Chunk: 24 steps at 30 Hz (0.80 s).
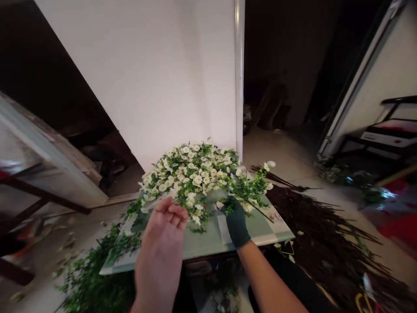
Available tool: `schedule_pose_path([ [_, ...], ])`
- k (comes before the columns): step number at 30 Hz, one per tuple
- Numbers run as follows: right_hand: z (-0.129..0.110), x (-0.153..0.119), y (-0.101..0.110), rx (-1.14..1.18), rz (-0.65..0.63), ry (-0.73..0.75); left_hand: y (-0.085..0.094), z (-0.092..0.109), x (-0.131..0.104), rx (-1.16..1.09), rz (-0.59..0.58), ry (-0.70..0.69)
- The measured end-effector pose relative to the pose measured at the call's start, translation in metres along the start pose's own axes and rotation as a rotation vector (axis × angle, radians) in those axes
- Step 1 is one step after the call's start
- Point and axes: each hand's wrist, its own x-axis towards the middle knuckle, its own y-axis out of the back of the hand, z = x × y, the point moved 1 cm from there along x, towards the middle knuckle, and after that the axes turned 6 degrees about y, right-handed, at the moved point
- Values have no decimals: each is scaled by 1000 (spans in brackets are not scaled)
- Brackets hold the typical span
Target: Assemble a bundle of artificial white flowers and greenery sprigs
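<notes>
A wide heap of white artificial-looking flowers with green leaves (195, 171) covers the back of a small table (202, 243). My left hand (167, 221), bare, hovers over the table's front left in front of the heap. Its fingers curl loosely, and nothing shows in them. On my right hand (236, 221) is a dark glove that leaves the thumb tip bare. That hand is closed on a leafy green sprig (232, 203) at the right side of the heap. A long green stem (260, 211) slants past it toward the table's right edge.
Green foliage (97, 269) hangs off the table's left side down to the floor. Many dark brown stems (319, 230) lie in a pile at the right, with yellow-handled scissors (365, 300) near me. A white wall panel (182, 78) stands behind the table.
</notes>
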Motion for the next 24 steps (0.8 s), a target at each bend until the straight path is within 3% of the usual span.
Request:
schedule_pose_path([
  [2,8,2,3,13,6,-31,22,-36,17,162,138,-29],
  [6,10,4,6,-14,64,-44,40,-83,48,286,195,-81],
  [9,7,6,9,-73,120,-35,37,-95,77,464,148,-110],
  [14,10,5,15,-175,176,-16,37,-107,119,952,-86,-22],
  [19,15,6,17,-258,157,-7,50,-131,117,1214,-197,51],
  [24,16,6,16,-282,149,-4,52,-137,112,1202,-231,40],
])
